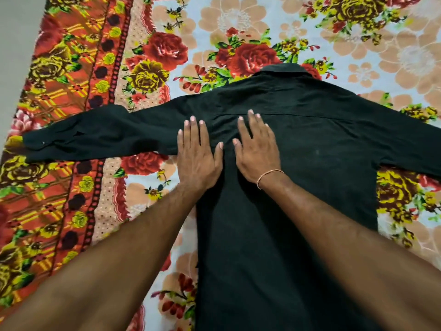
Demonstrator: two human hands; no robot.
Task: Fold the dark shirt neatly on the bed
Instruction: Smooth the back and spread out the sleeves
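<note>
Dark shirt spread flat and back-up on the flowered bedsheet, collar away from the camera, both sleeves stretched out sideways; left sleeve reaching onto the orange-red patterned border, cuff with a small button near the sheet's edge, right sleeve running out of view. Left hand flat on the shirt by the left armhole, fingers straight, gripping nothing. Right hand likewise flat just beside it at mid-back, fingers extended, thin thread band at the wrist.
</note>
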